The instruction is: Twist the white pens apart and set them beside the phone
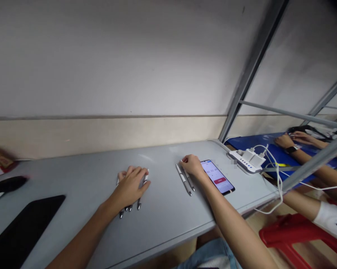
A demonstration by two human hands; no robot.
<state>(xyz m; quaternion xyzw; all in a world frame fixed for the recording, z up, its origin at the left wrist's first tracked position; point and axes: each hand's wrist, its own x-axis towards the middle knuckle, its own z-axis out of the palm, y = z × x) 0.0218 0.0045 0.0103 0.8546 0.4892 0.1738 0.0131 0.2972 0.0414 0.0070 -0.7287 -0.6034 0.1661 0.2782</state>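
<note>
My left hand lies over several pens on the grey desk, its fingers spread and bent across them; the pens' silver tips stick out below the palm. To the right, two white-and-grey pens lie side by side on the desk. My right hand has its fingertips pinched at the upper end of the right one of these two. Beside that hand lies a phone with its screen lit, showing a timer and a red button.
A black mat and a dark oval object lie at the left, with a red packet behind. A power strip with cables is at the right. Beyond the metal frame, another person's hands rest over a blue surface.
</note>
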